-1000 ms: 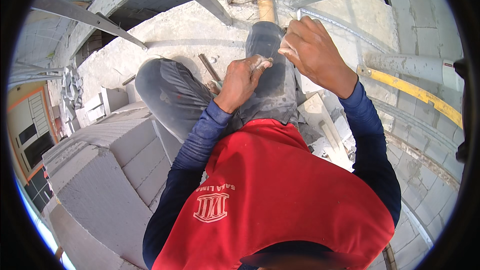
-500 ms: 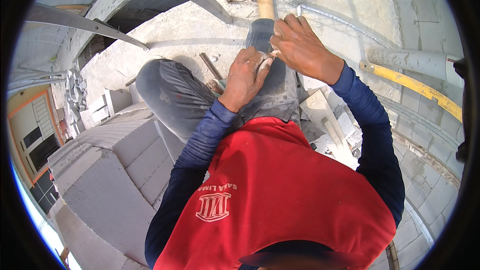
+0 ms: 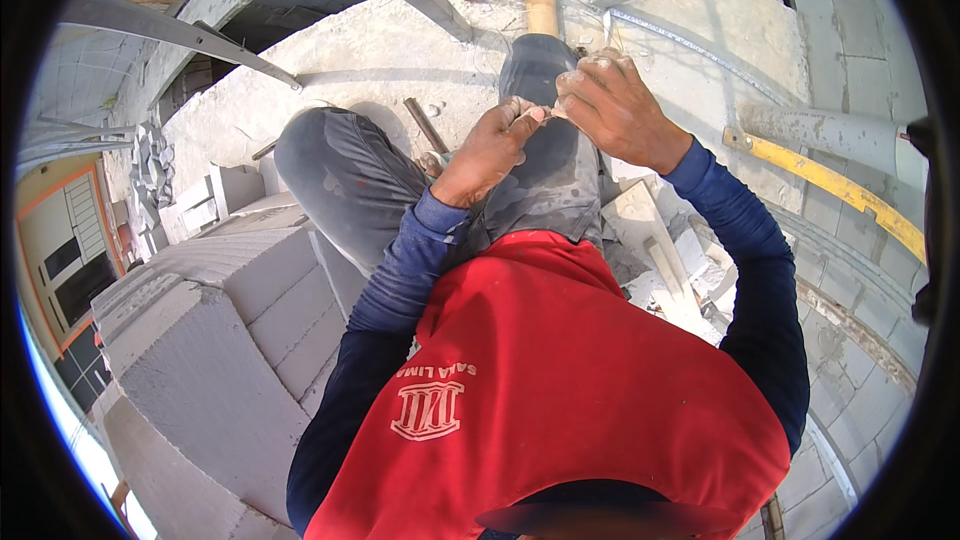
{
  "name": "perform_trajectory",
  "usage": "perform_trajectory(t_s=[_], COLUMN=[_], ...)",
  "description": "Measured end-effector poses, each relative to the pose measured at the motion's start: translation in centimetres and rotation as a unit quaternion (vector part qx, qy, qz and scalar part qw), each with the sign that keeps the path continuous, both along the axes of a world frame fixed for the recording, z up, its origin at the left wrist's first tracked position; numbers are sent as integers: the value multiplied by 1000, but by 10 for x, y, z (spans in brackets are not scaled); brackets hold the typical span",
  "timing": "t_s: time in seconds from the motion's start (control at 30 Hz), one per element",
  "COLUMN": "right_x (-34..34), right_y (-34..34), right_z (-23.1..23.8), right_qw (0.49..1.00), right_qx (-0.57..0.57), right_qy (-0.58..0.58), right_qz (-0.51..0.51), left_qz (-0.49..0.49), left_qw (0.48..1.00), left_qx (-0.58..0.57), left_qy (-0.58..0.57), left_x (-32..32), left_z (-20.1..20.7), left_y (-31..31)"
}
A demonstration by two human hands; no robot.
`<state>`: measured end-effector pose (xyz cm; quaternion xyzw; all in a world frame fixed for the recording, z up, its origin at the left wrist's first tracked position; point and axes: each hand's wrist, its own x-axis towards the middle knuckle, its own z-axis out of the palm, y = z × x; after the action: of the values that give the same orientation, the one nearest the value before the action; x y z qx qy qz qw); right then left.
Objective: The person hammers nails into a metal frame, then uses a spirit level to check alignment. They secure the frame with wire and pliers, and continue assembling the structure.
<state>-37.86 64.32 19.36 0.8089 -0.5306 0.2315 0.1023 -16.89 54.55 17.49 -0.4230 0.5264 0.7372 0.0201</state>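
Since a second ago both hands have drawn together over the far knee. The left hand and right hand now pinch one small pale scrap between their fingertips, possibly tape; handling continues.

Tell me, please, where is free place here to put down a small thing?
The tops of the grey blocks beside the left knee are bare. The pale slab beyond the knees is mostly free, apart from a metal rod. Right of the legs, block rubble crowds the ground.

Small pale scrap between fingertips
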Motion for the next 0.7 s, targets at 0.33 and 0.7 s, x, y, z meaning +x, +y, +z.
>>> perform_trajectory(t_s=[0.33,0.7], right_x=[16,44], right_y=[6,17], right_z=[0,-25], right_qw=[990,962], right_qx=[75,-23], right_qy=[-33,-162], right_qz=[-115,-220], left_qz=[212,307], left_qw=[974,887], left_qx=[23,208], left_qy=[80,275], left_x=[-28,-34], left_z=[-4,-17], left_y=[23,26])
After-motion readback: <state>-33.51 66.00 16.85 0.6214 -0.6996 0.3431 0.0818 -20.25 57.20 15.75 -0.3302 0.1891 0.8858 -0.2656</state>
